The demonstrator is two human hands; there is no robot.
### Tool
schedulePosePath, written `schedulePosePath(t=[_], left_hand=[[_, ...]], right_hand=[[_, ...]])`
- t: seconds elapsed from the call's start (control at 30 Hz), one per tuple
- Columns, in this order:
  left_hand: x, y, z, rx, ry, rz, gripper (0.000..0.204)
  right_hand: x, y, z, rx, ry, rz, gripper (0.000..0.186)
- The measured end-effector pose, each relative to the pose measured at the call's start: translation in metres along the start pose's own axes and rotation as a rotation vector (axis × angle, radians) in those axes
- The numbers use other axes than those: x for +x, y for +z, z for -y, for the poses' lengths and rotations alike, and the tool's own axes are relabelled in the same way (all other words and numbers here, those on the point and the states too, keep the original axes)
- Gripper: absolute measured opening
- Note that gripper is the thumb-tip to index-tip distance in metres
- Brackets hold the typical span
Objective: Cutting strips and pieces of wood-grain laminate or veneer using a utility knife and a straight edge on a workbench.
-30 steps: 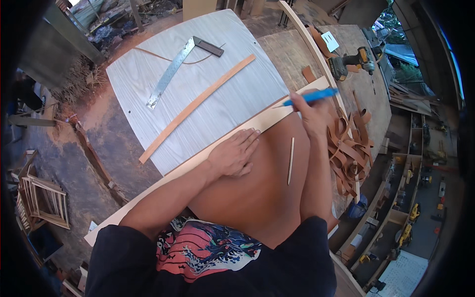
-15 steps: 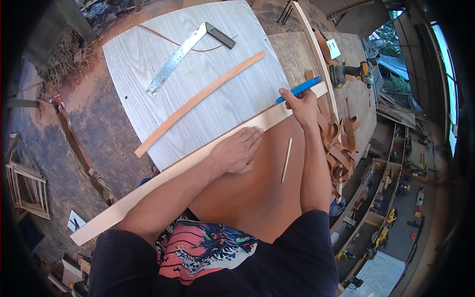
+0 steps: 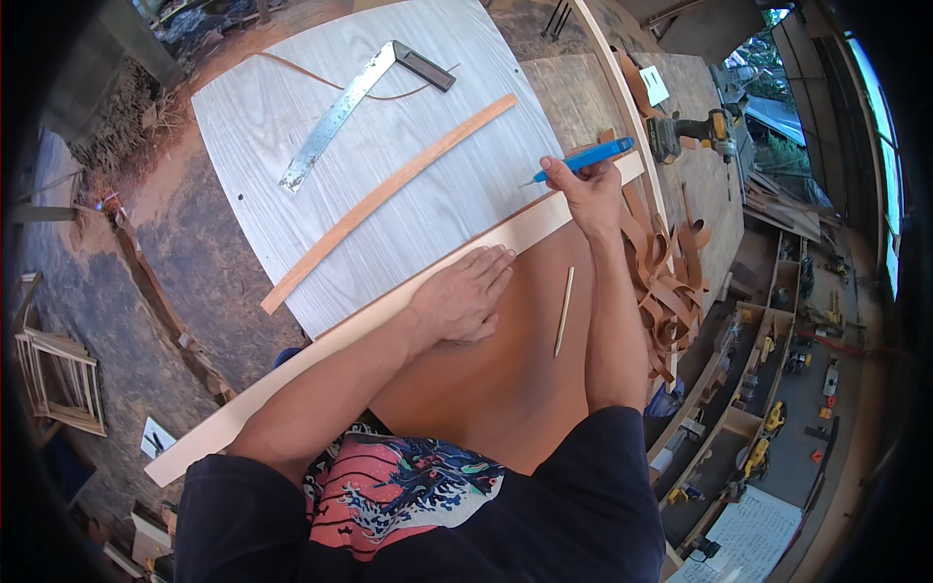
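Observation:
My left hand (image 3: 466, 293) lies flat, pressing a long pale wooden straightedge (image 3: 530, 225) and the brown leather-like sheet (image 3: 466, 389) beside it. In my right hand (image 3: 591, 189) is a blue utility knife (image 3: 595, 155), gripped above the straightedge's far right end. Its thin blade points left over the light wood-grain board (image 3: 457, 185), seemingly a little off the surface. A thin pale stick (image 3: 564, 313) rests on the brown sheet between my forearms. On the board lie a metal try square (image 3: 340, 117) with a dark handle and a narrow tan strip (image 3: 389, 199).
Curled brown offcut strips (image 3: 671, 272) heap to the right of my right forearm. Behind them a long wooden batten (image 3: 622, 97) runs away from me, with a cordless drill (image 3: 695, 134) past it. At right, low wooden trays (image 3: 739, 423) hold several tools.
The knife has lifted and tilted flatter, its blade tip now showing left of the straightedge's edge. My right hand moved slightly back and left. My left hand stays on the straightedge.

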State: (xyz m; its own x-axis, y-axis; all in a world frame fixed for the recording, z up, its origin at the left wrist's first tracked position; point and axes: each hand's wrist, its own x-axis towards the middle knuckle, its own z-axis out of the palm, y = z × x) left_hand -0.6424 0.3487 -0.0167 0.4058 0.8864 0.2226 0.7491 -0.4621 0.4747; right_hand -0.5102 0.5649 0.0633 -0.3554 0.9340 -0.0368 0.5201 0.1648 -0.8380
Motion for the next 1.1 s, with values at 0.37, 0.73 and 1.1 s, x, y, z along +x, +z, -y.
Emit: schedulePosePath(t=[0.37, 0.73, 1.1], left_hand=[[-0.001, -0.003, 0.001, 0.038, -0.003, 0.032, 0.073], [0.001, -0.004, 0.001, 0.02, -0.001, 0.014, 0.074], [0.002, -0.007, 0.003, -0.044, -0.011, -0.024, 0.075]], right_hand=[[-0.031, 0.006, 0.011, 0.022, 0.216, 0.068, 0.038], [-0.03, 0.002, -0.007, 0.036, 0.22, 0.124, 0.037], [0.047, -0.07, -0.043, -0.119, 0.2, 0.022, 0.042]])
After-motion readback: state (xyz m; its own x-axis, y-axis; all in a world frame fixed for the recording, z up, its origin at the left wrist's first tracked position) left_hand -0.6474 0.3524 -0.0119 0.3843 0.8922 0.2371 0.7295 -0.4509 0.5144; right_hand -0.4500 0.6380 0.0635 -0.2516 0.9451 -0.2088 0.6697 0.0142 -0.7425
